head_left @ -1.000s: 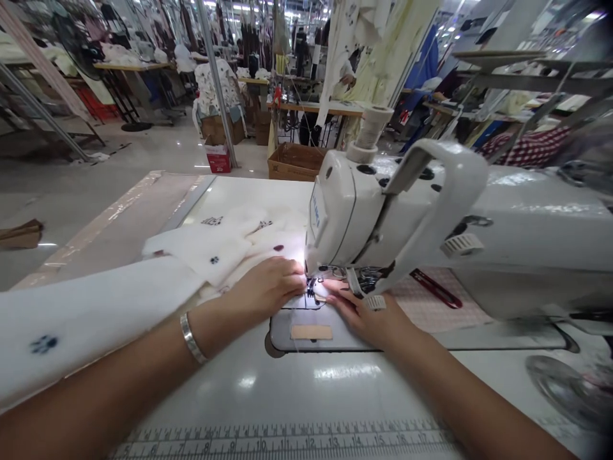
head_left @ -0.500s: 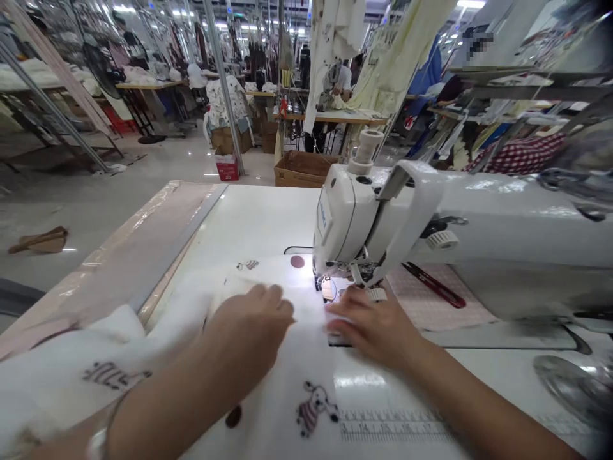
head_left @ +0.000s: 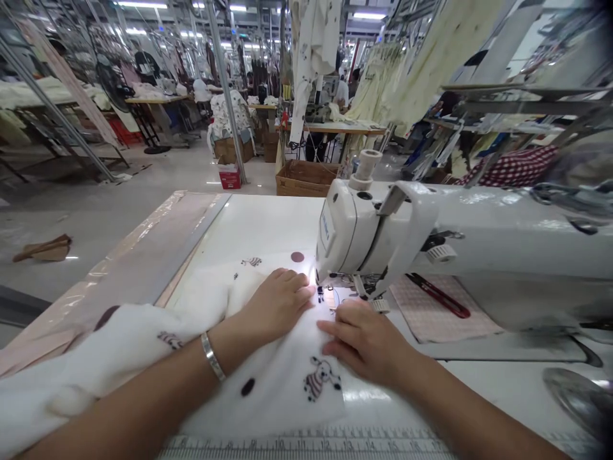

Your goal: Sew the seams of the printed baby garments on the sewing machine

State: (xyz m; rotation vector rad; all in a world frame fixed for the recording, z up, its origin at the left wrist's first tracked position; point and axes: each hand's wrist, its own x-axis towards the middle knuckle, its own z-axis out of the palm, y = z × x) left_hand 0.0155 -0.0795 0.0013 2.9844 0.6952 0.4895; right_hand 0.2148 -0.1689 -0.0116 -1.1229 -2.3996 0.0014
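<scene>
White printed fabric [head_left: 268, 377] with small animal motifs and dark dots lies across the sewing table under both hands. My left hand [head_left: 278, 303] rests flat on it, fingers stretched toward the needle [head_left: 320, 294] of the white sewing machine [head_left: 383, 230]. My right hand [head_left: 359, 335] presses the cloth just right of the needle, fingers extended and lying on the fabric. A silver bracelet [head_left: 212, 356] circles my left wrist. The rest of the fabric bunches at the lower left [head_left: 96, 358].
Red-handled snips [head_left: 438, 295] lie on a checked mat [head_left: 440, 313] behind the machine arm. A printed ruler [head_left: 306, 447] runs along the table's near edge. Beyond the table are cardboard boxes [head_left: 304, 177], metal poles, hanging garments and other work tables with people.
The fabric was pulled toward me and laid flat under the needle; the striped animal print now lies near my right hand. Both hands moved back up to the needle.
</scene>
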